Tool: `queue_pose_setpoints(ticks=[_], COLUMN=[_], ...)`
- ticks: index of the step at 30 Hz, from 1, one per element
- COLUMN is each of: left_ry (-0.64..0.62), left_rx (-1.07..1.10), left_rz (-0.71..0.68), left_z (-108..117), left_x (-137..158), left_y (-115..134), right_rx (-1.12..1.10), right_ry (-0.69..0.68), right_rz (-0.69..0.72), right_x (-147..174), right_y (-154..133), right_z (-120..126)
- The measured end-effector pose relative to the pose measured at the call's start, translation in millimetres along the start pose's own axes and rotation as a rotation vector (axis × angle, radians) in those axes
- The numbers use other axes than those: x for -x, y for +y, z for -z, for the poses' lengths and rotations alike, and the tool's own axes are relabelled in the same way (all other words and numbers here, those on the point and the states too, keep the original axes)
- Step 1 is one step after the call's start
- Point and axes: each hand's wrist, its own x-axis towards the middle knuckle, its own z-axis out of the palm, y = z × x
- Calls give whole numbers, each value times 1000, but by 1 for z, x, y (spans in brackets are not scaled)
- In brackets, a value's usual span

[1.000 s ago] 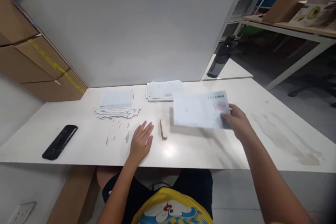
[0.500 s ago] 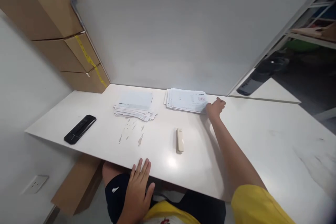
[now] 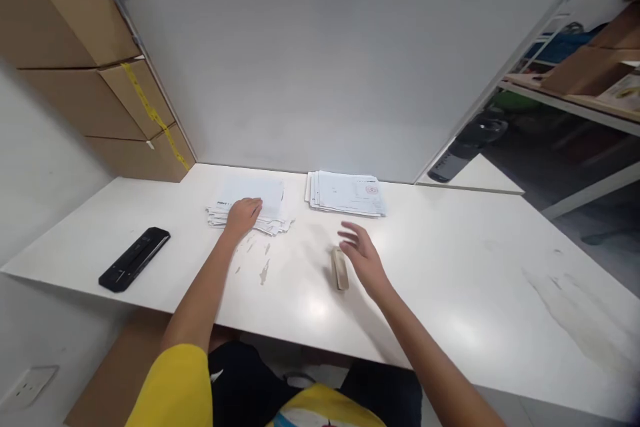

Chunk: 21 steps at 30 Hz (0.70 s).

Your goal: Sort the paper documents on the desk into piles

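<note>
Beneath your left hand (image 3: 243,215) and your right hand (image 3: 364,253) extends a white table (image 3: 450,267), its surface scuffed nearer to you than the left hand and again well to the right of the right hand. Beyond both hands stands a whiteboard (image 3: 340,73), upright along the far edge. Stacked cardboard boxes (image 3: 115,100) are noted beyond and to the left of your left hand. Your left hand rests on the near side of the left paper pile (image 3: 270,197), whose front edges are uneven; whether its fingers grip any sheets cannot be told. Beyond your right hand, apart from it, lies the right paper pile (image 3: 345,193), the top sheet bearing a red stamp. Farther out to that hand's right is a dark bottle (image 3: 460,147). Left of your left hand, and nearer to you, lies a black phone (image 3: 135,259). Your right hand is wide and holds nothing, its fingers slightly blurred; just left of its thumb sits a beige stapler (image 3: 340,273), contact undetermined.
</note>
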Motion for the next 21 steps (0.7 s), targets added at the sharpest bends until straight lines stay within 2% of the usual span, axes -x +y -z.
queue_pose_setpoints(ticks=[4,6,10,15,18,21], left_ry=[-32,-52,-50,13,34,80], left_rx=[-83,-103,-104,-63,-37,-7], left_rz=[-202,-274,-309,-212,-167,-162], left_z=[1,4,-1,-10,-3,7], left_x=[39,52,58,47,46,66], left_y=[17,23,25,23,26,44], right_rx=[-507,-653,-752,-825,-832,-800], right_ry=[-9,-55,-89,-99,-114,-110], right_rz=[-280,-374,-463,-511,-513,-506], right_x=[37,45,49,48,48,50], right_y=[-11,-19,-21,-13,-15,-19], right_z=[2,-3,-15,-20,-23,-28])
